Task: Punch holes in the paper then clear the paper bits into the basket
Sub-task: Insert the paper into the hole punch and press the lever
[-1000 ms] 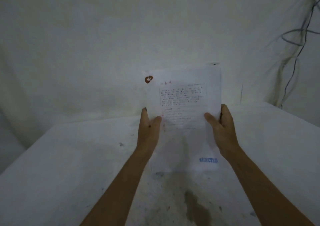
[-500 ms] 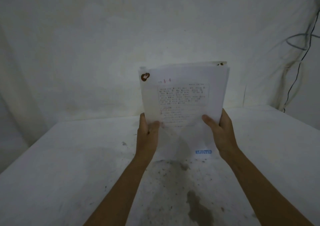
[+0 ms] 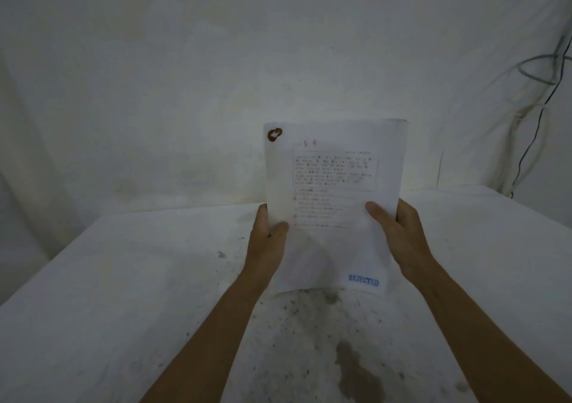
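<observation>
I hold a stack of white paper (image 3: pixel 334 167) upright above the table, printed side facing me. It has a framed text block, red marks, a brown spot at its top left corner and a blue stamp at the bottom right. My left hand (image 3: pixel 268 238) grips its left edge, thumb on the front. My right hand (image 3: pixel 399 235) grips its right edge the same way. No hole punch and no basket are in view.
The table (image 3: pixel 123 294) has a white cloth with dark specks and a grey stain (image 3: pixel 356 371) near me. A white sheet hangs behind it. Cables (image 3: pixel 544 93) run down the wall at the right.
The stack rose off the table about a second ago; since then its sheets have been squared together. Both hands keep their grip on its side edges.
</observation>
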